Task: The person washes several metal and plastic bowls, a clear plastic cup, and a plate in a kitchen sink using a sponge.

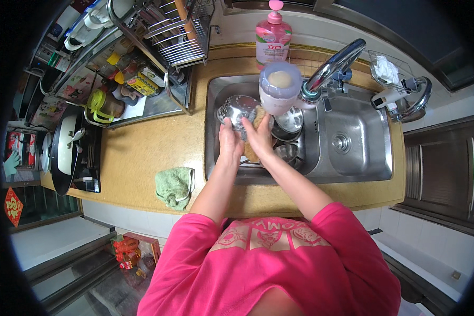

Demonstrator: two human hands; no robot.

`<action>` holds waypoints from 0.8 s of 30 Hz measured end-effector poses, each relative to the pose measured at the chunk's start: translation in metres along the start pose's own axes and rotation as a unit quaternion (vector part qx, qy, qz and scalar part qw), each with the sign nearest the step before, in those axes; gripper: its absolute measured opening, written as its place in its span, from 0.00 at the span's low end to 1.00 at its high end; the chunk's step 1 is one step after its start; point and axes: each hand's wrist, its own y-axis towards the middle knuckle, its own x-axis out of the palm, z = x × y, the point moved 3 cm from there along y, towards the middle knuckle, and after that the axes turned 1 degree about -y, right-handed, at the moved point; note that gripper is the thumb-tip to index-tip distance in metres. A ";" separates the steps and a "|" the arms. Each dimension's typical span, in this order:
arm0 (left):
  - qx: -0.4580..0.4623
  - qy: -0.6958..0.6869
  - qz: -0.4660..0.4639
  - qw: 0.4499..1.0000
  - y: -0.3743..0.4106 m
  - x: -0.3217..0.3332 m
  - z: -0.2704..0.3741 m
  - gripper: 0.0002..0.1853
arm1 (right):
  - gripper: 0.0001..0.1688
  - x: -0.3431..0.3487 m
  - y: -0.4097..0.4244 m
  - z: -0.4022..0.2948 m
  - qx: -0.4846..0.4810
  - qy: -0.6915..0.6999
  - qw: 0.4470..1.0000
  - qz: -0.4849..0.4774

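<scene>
Over the left basin of a stainless steel double sink (260, 179), my left hand (230, 139) holds a shiny metal bowl (243, 103) from its near side. White suds dot the bowl's surface. My right hand (260, 135) grips a fluffy brown and grey cloth (252, 153) beside the bowl's right side; the fingers partly hide where cloth and metal meet. Below and to the right, another metal bowl (292, 120) and a smaller metal vessel (286, 152) sit in the same basin. Parts of these are hidden by my right hand and the faucet filter.
A faucet (335, 65) with a bulky filter (279, 89) overhangs the left basin. Behind it stands a pink pump bottle (273, 45). The right basin (353, 146) has a drain. Left are a green towel (175, 187), a condiment rack (154, 104) and a lidded wok (65, 146).
</scene>
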 end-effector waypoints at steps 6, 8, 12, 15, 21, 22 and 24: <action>-0.065 -0.072 -0.013 0.995 -0.029 0.004 -0.002 0.16 | 0.26 -0.021 0.072 0.070 0.043 -0.043 0.998 0.001; -0.064 -0.072 -0.001 0.995 -0.038 0.008 0.001 0.17 | 0.23 -0.025 0.079 0.074 0.050 -0.082 0.995 -0.010; -0.013 -0.073 -0.009 0.997 -0.022 0.001 0.004 0.18 | 0.29 0.002 0.024 0.035 -0.046 -0.085 0.993 0.063; -0.012 -0.040 -0.013 0.999 -0.016 -0.012 0.010 0.19 | 0.37 0.013 0.000 0.034 -0.048 -0.122 0.988 0.088; -0.043 0.022 -0.032 0.998 -0.028 -0.027 0.023 0.25 | 0.28 -0.016 0.052 0.065 0.058 -0.028 0.994 -0.084; -0.059 0.035 -0.056 0.996 -0.028 -0.026 0.025 0.25 | 0.28 -0.015 0.059 0.070 0.022 0.036 0.993 -0.110; -0.087 0.080 -0.073 0.990 -0.027 -0.024 0.026 0.26 | 0.27 -0.014 0.071 0.072 -0.019 0.075 0.980 -0.185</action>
